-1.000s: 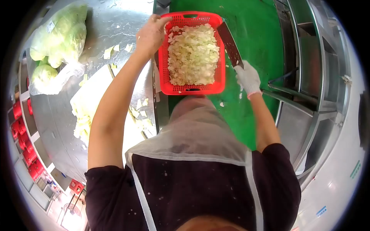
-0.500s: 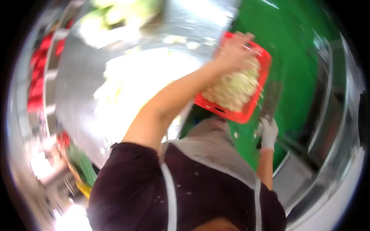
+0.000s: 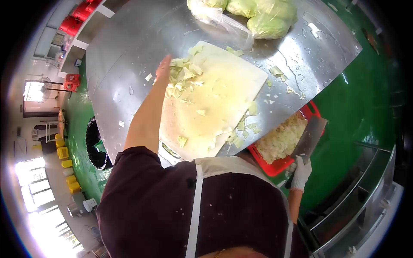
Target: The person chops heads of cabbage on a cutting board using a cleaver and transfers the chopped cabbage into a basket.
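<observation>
My left hand [image 3: 163, 69] is bare and rests at the left edge of the white cutting board [image 3: 228, 81], against a pile of cut cabbage [image 3: 186, 74]; its fingers are too small to make out. In my gloved right hand [image 3: 302, 173] is the handle of a broad cleaver [image 3: 310, 135], its blade over the right side of a red basket [image 3: 275, 168]. Chopped cabbage [image 3: 282, 138] fills the basket, which is beside the table's lower right edge. More cut pieces lie scattered on the board.
The metal table [image 3: 116, 64] holds whole cabbages [image 3: 269, 19] in clear plastic at its far side. A black-lined bin [image 3: 91, 144] stands on the green floor to the left. Metal racks [image 3: 365, 172] are at the right, red containers [image 3: 71, 26] at the upper left.
My left hand has moved from over the basket to the cabbage pile on the board. My view has shifted, and the cleaver blade now overlaps the basket.
</observation>
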The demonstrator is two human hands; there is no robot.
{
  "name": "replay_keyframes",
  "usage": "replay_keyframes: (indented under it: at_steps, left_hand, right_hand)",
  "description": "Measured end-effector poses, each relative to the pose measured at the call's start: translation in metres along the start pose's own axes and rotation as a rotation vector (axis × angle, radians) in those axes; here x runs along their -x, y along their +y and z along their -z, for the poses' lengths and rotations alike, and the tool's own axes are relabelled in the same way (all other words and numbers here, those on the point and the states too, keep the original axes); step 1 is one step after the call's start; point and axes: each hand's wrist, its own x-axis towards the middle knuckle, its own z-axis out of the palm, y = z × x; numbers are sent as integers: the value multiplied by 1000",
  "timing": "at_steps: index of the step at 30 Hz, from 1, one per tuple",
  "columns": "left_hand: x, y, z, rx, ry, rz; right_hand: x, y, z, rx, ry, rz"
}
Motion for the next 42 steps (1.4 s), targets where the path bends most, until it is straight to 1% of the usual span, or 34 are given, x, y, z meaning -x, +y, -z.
replay_keyframes:
  at_steps: [1, 4, 6, 7, 8, 10, 13, 14, 16, 18, 19, 22, 23, 26, 29, 32, 33, 35, 36, 37, 38, 40, 41, 42]
  left_hand:
    - [4, -16, -5, -116, -38, -190]
    - [42, 0, -52, -529, 241, -709]
    - [93, 19, -89, -344, 44, -695]
    - [116, 22, -111, -466, 82, -786]
    - [134, 25, -132, -590, 120, -875]
    - [153, 29, -163, -583, 50, -1039]
    - [166, 33, -184, -289, -180, -988]
    - [165, 38, -181, -163, -218, -909]
    - [160, 45, -174, 5, -308, -559]
    - [142, 36, -165, 330, -453, -280]
    - [134, 31, -160, 282, -418, -311]
    - [149, 54, -122, 777, -652, 99]
    - [149, 54, -111, 759, -695, 89]
    - [162, 43, -93, 641, -567, -98]
    - [181, 29, -71, 375, -298, -416]
    - [210, 7, -47, -41, -31, -651]
    - [225, 4, -44, -107, -1, -643]
    - [237, -26, -40, -380, 79, -706]
    - [243, -32, -37, -518, 119, -742]
    - [250, -36, -38, -471, 127, -659]
    - [253, -35, -37, -476, 139, -703]
    - [258, -34, -35, -480, 168, -787]
    - [257, -34, -36, -482, 189, -783]
    - [255, -36, -38, -485, 210, -779]
  right_hand:
    - [4, -5, -5, 21, 7, 3]
    - [21, -17, -19, 65, 14, 2]
    - [26, -21, -23, 86, -14, -1]
    - [22, -17, -20, 54, -67, -5]
    - [22, -18, -22, 83, -67, 6]
    - [26, -22, -29, 135, -63, 22]
    - [37, -38, -41, 179, -56, 80]
    - [40, -41, -38, 178, -47, 89]
    - [46, -48, -40, 164, -39, 89]
    - [50, -54, -44, 150, -45, 97]
    - [54, -58, -46, 147, -45, 102]
    - [55, -53, -50, 98, -84, 138]
    - [54, -52, -49, 76, -101, 155]
    - [47, -52, -51, 283, -166, 296]
    - [66, -70, -73, 408, -266, 378]
    - [92, -93, -103, 610, -443, 498]
    - [99, -101, -117, 713, -500, 530]
    - [109, -108, -141, 924, -608, 587]
    - [110, -107, -153, 1012, -646, 654]
    - [110, -107, -165, 1095, -680, 727]
    - [111, -108, -177, 1177, -712, 802]
    - [115, -108, -194, 1266, -712, 910]
    - [118, -108, -201, 1311, -709, 968]
    - [122, -111, -207, 1341, -732, 946]
